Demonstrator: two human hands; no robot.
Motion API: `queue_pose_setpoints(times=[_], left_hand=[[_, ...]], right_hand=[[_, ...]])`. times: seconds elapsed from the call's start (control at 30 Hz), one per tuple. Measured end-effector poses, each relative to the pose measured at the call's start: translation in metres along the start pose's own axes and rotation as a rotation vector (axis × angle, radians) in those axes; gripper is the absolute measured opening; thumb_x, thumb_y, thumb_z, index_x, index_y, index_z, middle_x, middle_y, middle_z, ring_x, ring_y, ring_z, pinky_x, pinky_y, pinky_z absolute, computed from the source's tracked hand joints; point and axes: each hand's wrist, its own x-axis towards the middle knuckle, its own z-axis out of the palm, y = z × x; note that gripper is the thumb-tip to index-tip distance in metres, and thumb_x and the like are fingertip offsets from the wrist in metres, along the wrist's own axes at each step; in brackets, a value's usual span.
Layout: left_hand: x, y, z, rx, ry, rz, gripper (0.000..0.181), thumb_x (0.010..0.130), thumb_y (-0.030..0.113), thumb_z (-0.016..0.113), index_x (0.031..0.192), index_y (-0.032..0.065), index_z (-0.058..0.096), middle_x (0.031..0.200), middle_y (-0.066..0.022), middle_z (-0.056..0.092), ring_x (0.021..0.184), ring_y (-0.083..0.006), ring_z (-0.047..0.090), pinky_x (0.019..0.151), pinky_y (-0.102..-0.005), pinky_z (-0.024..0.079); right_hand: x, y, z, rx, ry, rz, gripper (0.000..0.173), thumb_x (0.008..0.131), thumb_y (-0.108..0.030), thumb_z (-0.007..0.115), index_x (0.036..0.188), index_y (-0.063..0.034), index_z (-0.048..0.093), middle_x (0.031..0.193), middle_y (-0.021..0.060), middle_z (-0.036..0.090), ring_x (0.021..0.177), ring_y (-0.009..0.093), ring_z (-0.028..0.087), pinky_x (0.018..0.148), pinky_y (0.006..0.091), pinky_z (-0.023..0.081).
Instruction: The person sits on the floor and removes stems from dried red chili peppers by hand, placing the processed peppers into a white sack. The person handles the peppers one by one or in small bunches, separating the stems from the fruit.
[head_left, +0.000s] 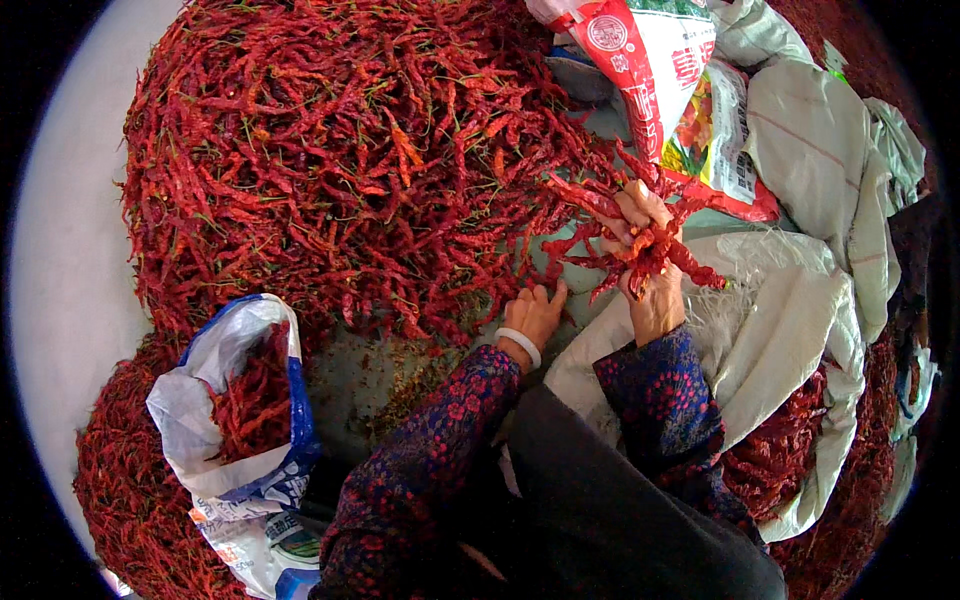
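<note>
A large heap of dried red chili peppers (322, 165) lies before me, some with green stems. My right hand (645, 232) is closed around a bunch of dried red chilies (649, 251), which stick out on several sides of the fist. Lower and to the left, my left hand (534, 315), with a white bracelet at the wrist, is at the near edge of the heap, its index finger extended. Whether its fingertips hold a chili, I cannot tell.
An open white and blue woven sack (176, 420) with chilies stands at lower left. At right lies a white woven sack (780, 337) holding chilies. A red and white printed sack (675, 45) and folded pale sacks (806, 142) lie at upper right. More chilies (142, 487) are piled at lower left.
</note>
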Motion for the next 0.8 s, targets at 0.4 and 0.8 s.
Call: queue_pose_setpoints(times=[0.4, 0.8], left_hand=[[0.006, -0.086, -0.028, 0.068, -0.074, -0.103, 0.019, 0.071, 0.013, 0.055, 0.088, 0.0059, 0.048, 0.072, -0.0155, 0.054, 0.053, -0.0260, 0.056, 0.043, -0.0362, 0.044], [-0.010, -0.143, -0.067, -0.989, 0.291, -0.665, 0.010, 0.067, 0.006, 0.064, 0.071, 0.0007, 0.057, 0.062, -0.0046, 0.057, 0.062, -0.0160, 0.053, 0.061, -0.0299, 0.043]], right_hand=[[0.002, 0.002, 0.006, -0.016, 0.061, -0.037, 0.012, 0.080, -0.012, 0.051, 0.071, -0.0117, 0.043, 0.056, -0.0072, 0.038, 0.047, 0.005, 0.036, 0.039, 0.0191, 0.029], [0.010, 0.014, -0.016, -0.030, 0.048, 0.007, 0.026, 0.080, -0.017, 0.055, 0.062, -0.0154, 0.037, 0.052, -0.0065, 0.032, 0.042, 0.007, 0.030, 0.038, 0.0229, 0.024]])
